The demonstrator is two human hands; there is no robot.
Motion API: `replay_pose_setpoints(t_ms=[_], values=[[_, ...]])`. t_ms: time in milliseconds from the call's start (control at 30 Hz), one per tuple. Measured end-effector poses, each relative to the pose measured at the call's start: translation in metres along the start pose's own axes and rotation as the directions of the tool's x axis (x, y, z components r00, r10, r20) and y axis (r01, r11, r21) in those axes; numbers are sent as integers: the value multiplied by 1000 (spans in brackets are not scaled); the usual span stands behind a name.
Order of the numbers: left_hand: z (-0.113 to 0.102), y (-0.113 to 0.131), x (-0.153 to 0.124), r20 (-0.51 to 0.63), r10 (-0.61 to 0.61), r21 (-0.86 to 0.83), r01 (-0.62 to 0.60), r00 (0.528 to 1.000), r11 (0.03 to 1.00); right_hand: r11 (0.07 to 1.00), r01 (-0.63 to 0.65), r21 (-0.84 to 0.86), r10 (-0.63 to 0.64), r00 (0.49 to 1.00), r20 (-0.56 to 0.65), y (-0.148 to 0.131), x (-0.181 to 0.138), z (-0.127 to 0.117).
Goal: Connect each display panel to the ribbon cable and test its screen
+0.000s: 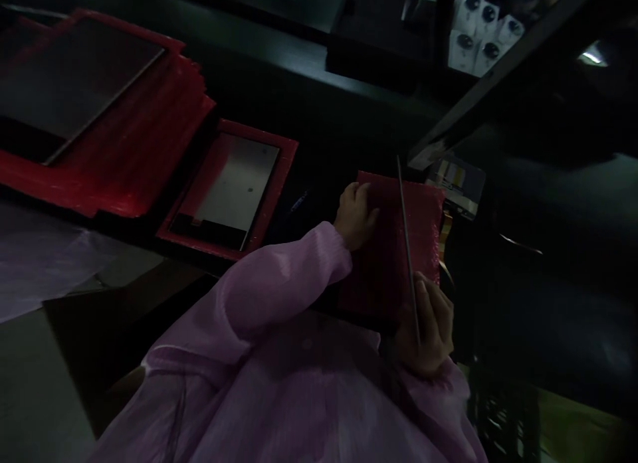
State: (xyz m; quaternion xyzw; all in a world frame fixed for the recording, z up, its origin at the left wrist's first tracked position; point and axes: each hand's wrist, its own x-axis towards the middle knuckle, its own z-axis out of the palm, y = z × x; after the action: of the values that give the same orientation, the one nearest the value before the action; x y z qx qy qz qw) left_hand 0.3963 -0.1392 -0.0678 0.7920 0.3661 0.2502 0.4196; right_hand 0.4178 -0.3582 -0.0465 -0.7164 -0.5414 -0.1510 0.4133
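1. Dim room, dark glossy tabletop, slanted metal post at upper right; light is poor, so fine detail is lost
2. Main thing: thin flat rigid panel, seen almost edge-on, up on its side over a rectangular red plastic-film sheet; can't tell if its lower edge touches the film
3. Right hand has its fingers closed on the near end of that panel; left hand lies on the film's left edge, thumb and fingers apart; I see no grip there
4. Left side: thick stack of red plastic film with a large dark-grey flat panel on top; between stack and hands, a smaller silvery glossy panel with a black end strip on red film
5. Risk, my read: one-hand hold at one end, so the panel could twist or slip and knock a corner; smooth faces would cause it
6. Also possible: film slides or bunches if left-hand pressure is uneven; scuffs if the panel edge drags; stack looks uneven at its right side, a bump could shift it
7. Labels: small grey box with a yellowish patch by the post has markings, too dark to read; white boxes with dark round prints at the back, no legible text; no brand readable
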Motion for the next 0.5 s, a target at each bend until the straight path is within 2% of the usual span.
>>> replay_pose_setpoints(t_ms=[67,200,333,500], values=[[0,2,-2,36,2,84,-5,999,996,997,76,-28,-74,994,78,5,-1,-6],[-8,3,-4,92,-8,185,-10,996,983,981,156,-119,-126,965,229,16,-2,-10],[-17,0,-1,100,-12,240,-13,995,971,959,233,-165,-178,939,295,20,-1,-4],[-18,-3,2,130,-11,295,-29,991,955,963,221,-153,-158,927,341,14,5,0]])
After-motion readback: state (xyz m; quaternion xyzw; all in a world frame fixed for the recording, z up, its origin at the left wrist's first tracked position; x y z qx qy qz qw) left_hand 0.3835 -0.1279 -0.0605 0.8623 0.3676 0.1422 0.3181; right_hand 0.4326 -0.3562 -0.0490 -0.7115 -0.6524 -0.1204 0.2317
